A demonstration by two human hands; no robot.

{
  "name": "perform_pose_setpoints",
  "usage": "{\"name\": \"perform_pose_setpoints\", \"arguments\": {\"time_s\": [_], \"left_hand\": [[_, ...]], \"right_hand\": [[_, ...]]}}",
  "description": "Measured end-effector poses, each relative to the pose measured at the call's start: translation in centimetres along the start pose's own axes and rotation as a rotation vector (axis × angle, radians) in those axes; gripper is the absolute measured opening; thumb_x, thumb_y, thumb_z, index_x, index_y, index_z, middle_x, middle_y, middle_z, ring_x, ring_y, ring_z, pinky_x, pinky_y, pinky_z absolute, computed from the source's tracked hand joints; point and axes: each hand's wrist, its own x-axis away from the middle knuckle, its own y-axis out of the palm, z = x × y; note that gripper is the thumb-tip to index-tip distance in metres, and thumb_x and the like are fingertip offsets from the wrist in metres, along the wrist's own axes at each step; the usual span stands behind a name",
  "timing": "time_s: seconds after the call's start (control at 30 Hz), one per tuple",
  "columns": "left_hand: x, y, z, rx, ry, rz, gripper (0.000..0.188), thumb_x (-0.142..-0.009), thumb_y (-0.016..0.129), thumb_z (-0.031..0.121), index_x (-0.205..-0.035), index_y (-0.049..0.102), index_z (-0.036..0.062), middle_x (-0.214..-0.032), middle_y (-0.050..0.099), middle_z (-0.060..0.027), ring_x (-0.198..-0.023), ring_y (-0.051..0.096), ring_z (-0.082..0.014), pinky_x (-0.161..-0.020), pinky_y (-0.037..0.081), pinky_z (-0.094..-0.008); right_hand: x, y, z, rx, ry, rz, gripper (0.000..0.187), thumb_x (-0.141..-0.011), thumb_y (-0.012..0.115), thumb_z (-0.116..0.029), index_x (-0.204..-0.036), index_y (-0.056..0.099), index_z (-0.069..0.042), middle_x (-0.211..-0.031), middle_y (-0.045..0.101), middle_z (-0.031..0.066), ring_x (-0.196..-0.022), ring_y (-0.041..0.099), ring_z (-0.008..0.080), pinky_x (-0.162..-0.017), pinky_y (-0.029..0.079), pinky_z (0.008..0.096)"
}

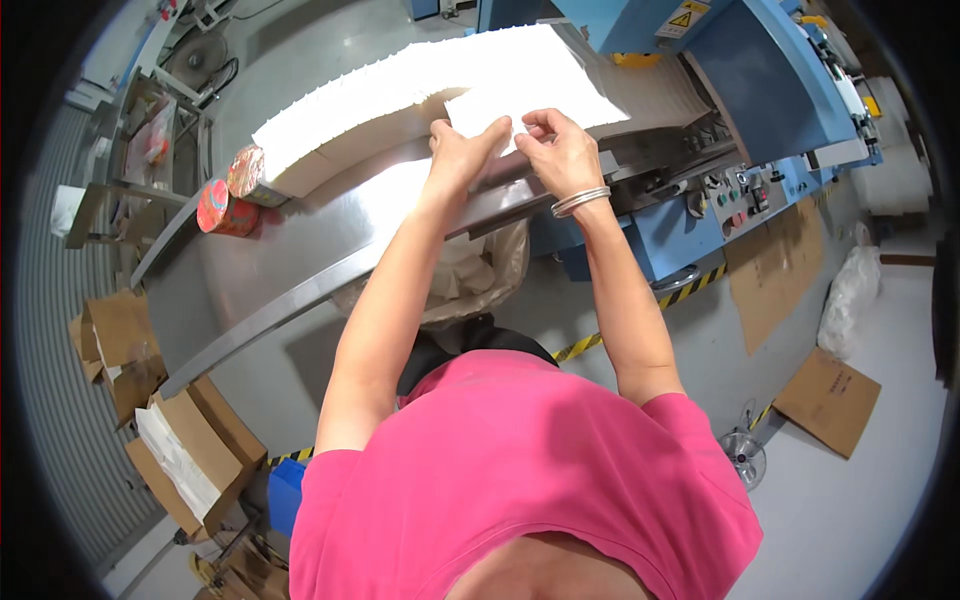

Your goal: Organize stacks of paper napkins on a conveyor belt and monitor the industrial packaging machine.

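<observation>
A long row of thin white paper sheets (400, 85), packed tightly, runs across the metal table towards the blue machine. At its near side a white stack of paper (535, 95) stands out from the row. My left hand (465, 157) is closed on the near left edge of this stack, thumb on the right and fingers on the left. Close beside it, my right hand (565, 160), with bangles at the wrist, pinches at the stack's near edge; glare hides the exact contact.
Two packs with red patterned ends (228, 210) lie at the row's left end on the metal table (270, 265). The blue machine (790, 80) with its control panel (745, 200) stands right. A lined bin (480, 270) sits below the table edge. An open carton (195, 455) is lower left.
</observation>
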Motion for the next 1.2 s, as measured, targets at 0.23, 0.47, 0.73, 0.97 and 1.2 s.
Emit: {"name": "perform_pose_setpoints", "arguments": {"time_s": [0.23, 0.47, 0.73, 0.97, 1.2], "left_hand": [[-0.4, -0.9, -0.8, 0.007, 0.111, -0.033, 0.089, -0.06, 0.079, 0.037, -0.119, 0.037, -0.0148, -0.118, 0.048, -0.0263, -0.107, 0.052, -0.0314, -0.087, 0.045, -0.0364], [1.4, -4.4, -1.7, 0.307, 0.039, -0.031, 0.039, -0.073, 0.056, 0.009, -0.11, 0.053, -0.0033, -0.097, 0.059, -0.0123, -0.084, 0.057, -0.0197, -0.07, 0.048, -0.033], [5.7, -11.9, -6.6, 1.249, 0.039, -0.353, 0.05, -0.074, 0.052, 0.005, -0.123, 0.041, -0.001, -0.114, 0.051, -0.0163, -0.101, 0.056, -0.0295, -0.088, 0.049, -0.0429], [6.5, -13.5, -8.7, 1.233, 0.054, -0.195, 0.045, -0.075, 0.052, 0.007, -0.118, 0.046, -0.0073, -0.111, 0.056, -0.0177, -0.102, 0.058, -0.0287, -0.091, 0.047, -0.0428], [12.5, -14.7, -12.0, 0.609, -0.104, -0.473, 0.049, -0.068, 0.058, 0.011, -0.113, 0.052, -0.0083, -0.105, 0.06, -0.0112, -0.092, 0.058, -0.0169, -0.08, 0.045, -0.027]], "right_hand": [[-0.2, 0.2, -0.2, 0.056, 0.002, -0.032, 0.021, -0.076, 0.063, -0.016, -0.095, 0.066, -0.006, -0.083, 0.064, 0.01, -0.076, 0.063, 0.0194, -0.073, 0.05, 0.0298], [0.4, 0.1, -1.0, 0.098, -0.031, -0.08, 0.02, -0.078, 0.056, -0.014, -0.09, 0.072, -0.012, -0.091, 0.061, 0.0119, -0.084, 0.061, 0.0238, -0.079, 0.048, 0.0332], [0.3, 0.0, -1.7, 0.233, -0.035, -0.103, 0.024, -0.078, 0.052, -0.015, -0.091, 0.071, -0.014, -0.095, 0.06, 0.0145, -0.089, 0.059, 0.0311, -0.082, 0.046, 0.0378], [0.3, -0.2, -1.7, 0.293, -0.058, -0.109, 0.024, -0.079, 0.051, -0.016, -0.093, 0.071, -0.013, -0.091, 0.061, 0.013, -0.086, 0.06, 0.0273, -0.081, 0.047, 0.0351], [0.3, 0.4, -2.3, 0.362, -0.055, -0.111, 0.024, -0.079, 0.061, -0.029, -0.096, 0.07, -0.014, -0.088, 0.059, 0.0118, -0.083, 0.06, 0.0235, -0.076, 0.048, 0.0337]]}}
